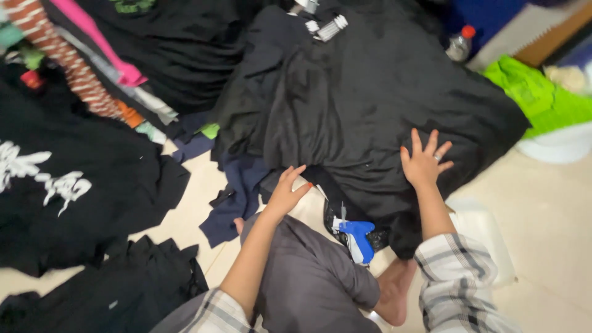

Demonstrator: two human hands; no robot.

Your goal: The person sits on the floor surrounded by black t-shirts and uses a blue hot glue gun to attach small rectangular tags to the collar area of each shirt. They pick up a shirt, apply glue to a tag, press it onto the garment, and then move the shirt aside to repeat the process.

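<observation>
A big pile of black garments (pixel 364 98) lies on the pale floor in front of me. My right hand (pixel 424 161) rests flat on the pile's near right side, fingers spread, a ring on one finger. At the pile's near edge my left hand (pixel 287 191) touches the black cloth with fingers apart, above dark blue fabric (pixel 237 197). Neither hand holds anything. A blue tagging gun (pixel 357 237) lies by my knee in grey trousers (pixel 314 277), below the pile.
A black shirt with white print (pixel 55 179) lies at the left, more dark clothes (pixel 123 290) at lower left. Striped and pink garments (pixel 86 55) sit at upper left. A bright green cloth (pixel 536 92) and a plastic bottle (pixel 461 43) are at upper right. White plastic (pixel 487 228) lies at right.
</observation>
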